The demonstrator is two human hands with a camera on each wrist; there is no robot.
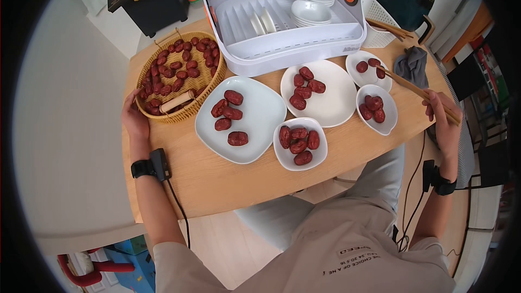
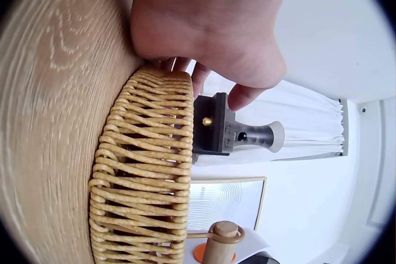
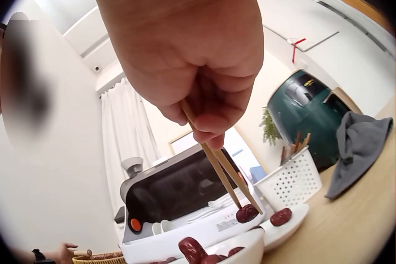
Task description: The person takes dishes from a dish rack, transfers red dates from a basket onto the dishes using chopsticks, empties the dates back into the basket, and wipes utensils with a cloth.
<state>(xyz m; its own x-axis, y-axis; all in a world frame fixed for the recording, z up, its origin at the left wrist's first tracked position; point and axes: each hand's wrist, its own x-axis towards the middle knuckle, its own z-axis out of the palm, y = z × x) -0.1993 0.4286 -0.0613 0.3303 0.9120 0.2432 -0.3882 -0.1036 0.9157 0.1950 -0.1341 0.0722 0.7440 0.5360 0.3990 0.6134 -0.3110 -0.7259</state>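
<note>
Holding wooden chopsticks (image 1: 404, 83) (slim, straight)

White dish cabinet (image 1: 296, 51), back of table (image 1: 217, 184), its lid raised; stacked bowls (image 1: 312, 12) occupy the right side, small upright dishes (image 1: 263, 23) the rack. Right of it: perforated white basket (image 3: 294, 183) containing wooden sticks (image 1: 386, 27); crumpled gray cloth (image 1: 411, 67); dark green appliance (image 3: 303, 112), with green leaves (image 3: 269, 128) beside it. Left: black machine (image 1: 144, 0). Background, wrist views: white curtain (image 3: 130, 121) and framed print (image 2: 226, 205). Lower left, head view: blue box (image 1: 133, 272).
</note>
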